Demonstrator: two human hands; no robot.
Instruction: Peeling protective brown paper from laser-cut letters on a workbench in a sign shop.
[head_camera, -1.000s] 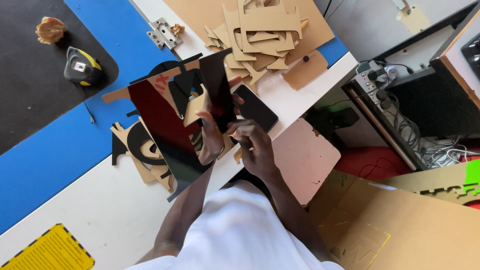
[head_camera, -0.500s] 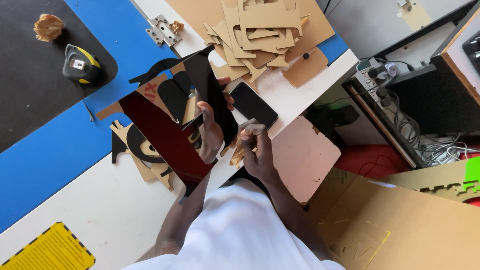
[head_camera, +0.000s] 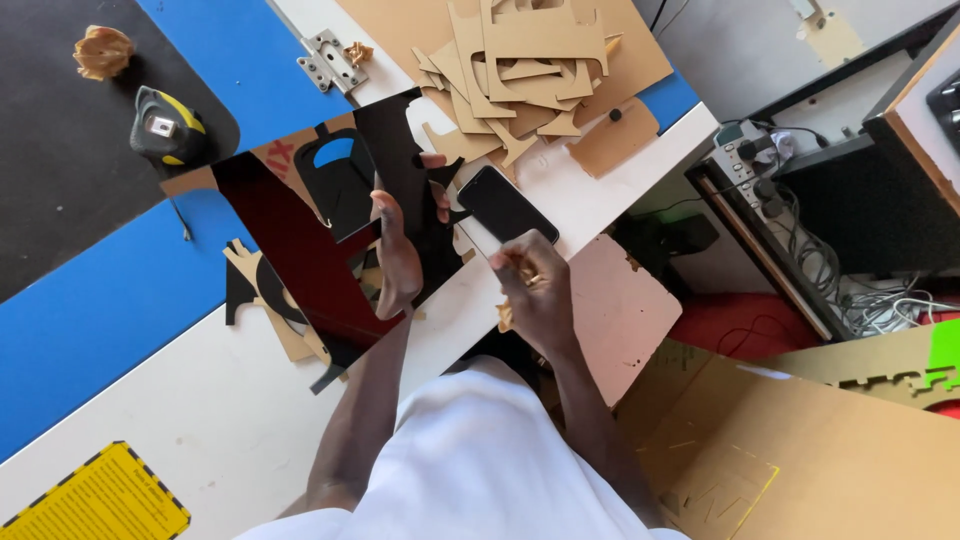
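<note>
**Left hand braces the dark panel, right hand pinches a scrap**

Your left hand is closed on the dark glossy cut-out panel, thumb on its near face and fingertips hooked over the far edge, so the panel stands tilted above the worktable rather than lying flat. Your right hand hovers just beside it with the fingers pinched on a small tan scrap, probably peeled backing, though it is too small to tell. A black phone lies on the table between your hands. Beyond it sits a pile of brown cardboard cut-outs, with a metal hinge and a yellow tape measure further left. Cables crowd the floor to your right.
</note>
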